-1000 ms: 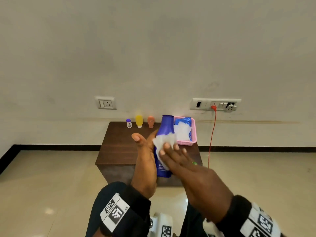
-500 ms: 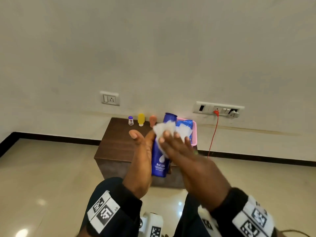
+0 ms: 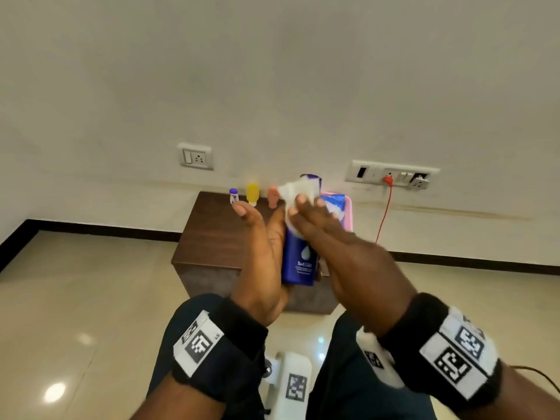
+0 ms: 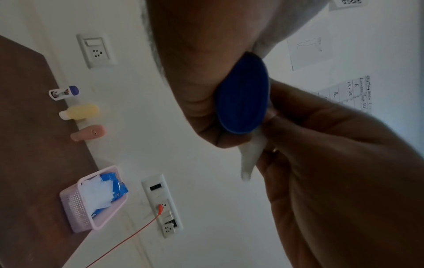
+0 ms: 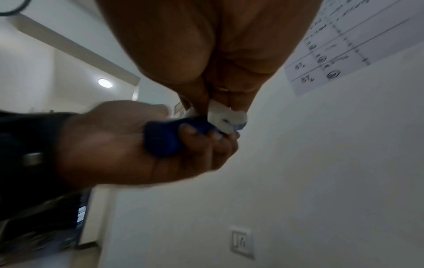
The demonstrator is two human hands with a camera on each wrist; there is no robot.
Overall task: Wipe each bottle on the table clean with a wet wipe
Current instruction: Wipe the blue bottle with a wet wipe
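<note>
Smooth blue bottle (image 3: 298, 262), crumpled white wet wipe (image 3: 298, 189)
In front of the dark wooden table (image 3: 212, 237), the left hand (image 3: 260, 262) wraps the upright, oval bottle's base, thumb stretched out; the right hand (image 3: 342, 253) clasps the wipe round its top.

Four bottles: one big blue bottle (image 3: 300, 262) plus three small, purple-cap bottle (image 3: 233, 196), yellow bottle (image 3: 252, 194), peach bottle (image 3: 272, 197). Two hands, left hand (image 3: 260, 262) and right hand (image 3: 348, 262), two marker wristbands, left wristband (image 3: 212, 344) and right wristband (image 3: 448, 353); one wipe (image 3: 298, 189) out, one blue wipe pack (image 3: 337, 199), loose white sheets by it too bunched to count. One basket (image 3: 349, 216), one table (image 3: 218, 231), two wall plates, single socket (image 3: 196, 156) and long strip (image 3: 392, 174), one red cord (image 3: 384, 216).
</note>
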